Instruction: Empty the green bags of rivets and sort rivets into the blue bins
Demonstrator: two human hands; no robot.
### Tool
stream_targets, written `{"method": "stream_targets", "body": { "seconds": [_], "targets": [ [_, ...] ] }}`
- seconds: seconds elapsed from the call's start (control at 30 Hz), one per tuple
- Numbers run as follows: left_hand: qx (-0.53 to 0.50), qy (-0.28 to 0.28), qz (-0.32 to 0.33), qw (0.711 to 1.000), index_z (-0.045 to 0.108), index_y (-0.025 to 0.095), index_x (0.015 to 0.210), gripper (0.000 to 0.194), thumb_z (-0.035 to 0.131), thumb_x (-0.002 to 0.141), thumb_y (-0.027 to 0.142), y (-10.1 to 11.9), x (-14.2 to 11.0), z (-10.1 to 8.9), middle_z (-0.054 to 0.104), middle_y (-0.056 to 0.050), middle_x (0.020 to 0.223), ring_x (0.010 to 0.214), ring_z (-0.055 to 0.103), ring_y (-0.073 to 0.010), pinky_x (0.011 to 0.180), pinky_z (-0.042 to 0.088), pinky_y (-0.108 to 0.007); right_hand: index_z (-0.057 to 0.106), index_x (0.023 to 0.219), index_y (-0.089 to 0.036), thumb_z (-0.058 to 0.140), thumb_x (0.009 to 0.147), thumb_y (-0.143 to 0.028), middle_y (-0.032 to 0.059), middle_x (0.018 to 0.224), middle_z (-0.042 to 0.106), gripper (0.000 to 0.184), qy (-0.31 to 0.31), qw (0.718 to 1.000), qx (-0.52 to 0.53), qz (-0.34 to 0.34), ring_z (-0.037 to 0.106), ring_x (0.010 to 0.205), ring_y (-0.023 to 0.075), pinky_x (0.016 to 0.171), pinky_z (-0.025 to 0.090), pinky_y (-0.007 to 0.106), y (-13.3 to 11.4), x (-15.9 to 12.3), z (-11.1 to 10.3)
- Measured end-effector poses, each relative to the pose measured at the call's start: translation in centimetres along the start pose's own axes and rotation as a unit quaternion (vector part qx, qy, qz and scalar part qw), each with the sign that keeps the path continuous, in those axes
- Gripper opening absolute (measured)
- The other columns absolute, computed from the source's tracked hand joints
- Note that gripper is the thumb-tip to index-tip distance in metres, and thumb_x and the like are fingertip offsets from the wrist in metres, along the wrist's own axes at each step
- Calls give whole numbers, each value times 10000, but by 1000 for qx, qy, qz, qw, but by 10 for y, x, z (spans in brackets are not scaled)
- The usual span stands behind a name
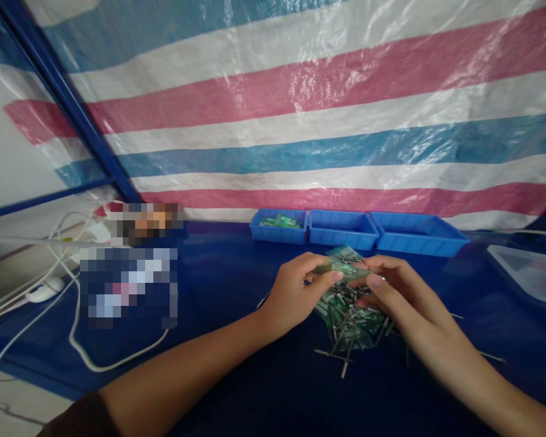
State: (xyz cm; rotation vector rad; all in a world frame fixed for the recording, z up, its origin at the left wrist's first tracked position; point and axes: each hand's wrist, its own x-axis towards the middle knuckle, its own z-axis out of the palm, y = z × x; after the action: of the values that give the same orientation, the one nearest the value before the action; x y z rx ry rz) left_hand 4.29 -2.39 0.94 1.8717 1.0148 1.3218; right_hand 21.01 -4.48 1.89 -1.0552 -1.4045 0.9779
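Observation:
My left hand [300, 288] and my right hand [394, 288] meet above a heap of small green circuit boards and metal pins [348, 318] on the blue table [236, 291]. Both hands pinch one small green board [341, 262] between their fingertips, held just above the heap. A few loose pins [334, 355] lie at the near edge of the heap.
Three blue plastic bins [359, 232] stand in a row behind the heap; the left one holds green parts. A clear container [528, 273] sits at the right. White cables [73, 321] and a white mouse [44, 290] lie at the left. A striped tarp hangs behind.

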Motion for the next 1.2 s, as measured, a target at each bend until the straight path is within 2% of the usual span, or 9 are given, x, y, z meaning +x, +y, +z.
{"method": "stream_targets", "body": {
  "seconds": [0.17, 0.3, 0.43, 0.5, 0.63, 0.73, 0.93, 1.07, 1.2],
  "targets": [
    [121, 73, 105, 984, 632, 161, 818, 59, 606, 831, 212, -9, 22, -20, 659, -22, 850, 773, 609, -124, 667, 474, -213, 532, 954, -215, 593, 764, -531, 41, 827, 612, 374, -18, 999, -12, 25, 625, 739, 170, 612, 547, 280, 2, 3, -2],
    [269, 172, 137, 938, 638, 171, 920, 112, 545, 873, 213, -26, 60, -56, 650, -39, 944, 879, 598, -139, 726, 483, -220, 510, 955, -216, 581, 779, -518, 31, 801, 611, 356, -26, 999, -9, 31, 618, 721, 165, 618, 534, 290, 3, 4, -3],
    [398, 129, 65, 906, 607, 160, 1127, 278, 430, 927, 235, -47, 88, -81, 620, -86, 1137, 1040, 563, -169, 916, 424, -285, 492, 962, -215, 583, 786, -498, 28, 802, 608, 345, -29, 999, 0, 34, 608, 716, 156, 617, 521, 286, 5, 4, -4],
    [416, 84, 42, 905, 658, 166, 1052, 272, 506, 886, 320, -56, 90, -83, 660, -88, 1070, 1001, 585, -211, 920, 422, -342, 481, 970, -221, 578, 793, -488, 26, 819, 609, 335, -35, 999, 5, 37, 608, 731, 154, 629, 516, 284, 5, 4, -5],
    [447, 34, 12, 894, 680, 197, 1008, 322, 556, 834, 438, -60, 82, -74, 631, -95, 1160, 1150, 488, -311, 1018, 280, -512, 482, 932, -222, 601, 762, -482, 15, 771, 603, 333, -25, 999, 7, 40, 608, 696, 159, 602, 504, 286, 3, 7, -7],
    [450, 10, 16, 893, 642, 203, 1100, 321, 484, 883, 379, -45, 78, -58, 589, -91, 1220, 1211, 433, -272, 1054, 246, -443, 496, 893, -215, 607, 750, -464, 6, 716, 590, 308, 7, 1000, -3, 29, 579, 652, 147, 572, 479, 271, 0, 11, -11],
    [426, -63, -45, 901, 698, 153, 759, 362, 435, 875, 374, -17, 79, -4, 673, -120, 807, 847, 622, -261, 808, 442, -376, 503, 880, -205, 602, 762, -398, -9, 677, 576, 247, 43, 998, -8, 34, 525, 605, 128, 563, 435, 264, 0, 19, -18],
    [386, -96, -115, 910, 681, 148, 655, 363, 507, 815, 425, -27, 84, 24, 665, -121, 682, 744, 641, -276, 690, 462, -359, 508, 879, -203, 612, 742, -398, -12, 679, 573, 260, 43, 998, -6, 40, 520, 597, 129, 555, 426, 265, 2, 20, -19],
    [315, -117, -148, 930, 654, 158, 612, 238, 584, 756, 333, -43, 90, 29, 652, -70, 618, 661, 634, -232, 632, 455, -308, 514, 865, -200, 591, 745, -379, -11, 670, 572, 228, 33, 999, -33, 14, 496, 561, 122, 537, 399, 265, 3, 20, -20]
  ]
}}
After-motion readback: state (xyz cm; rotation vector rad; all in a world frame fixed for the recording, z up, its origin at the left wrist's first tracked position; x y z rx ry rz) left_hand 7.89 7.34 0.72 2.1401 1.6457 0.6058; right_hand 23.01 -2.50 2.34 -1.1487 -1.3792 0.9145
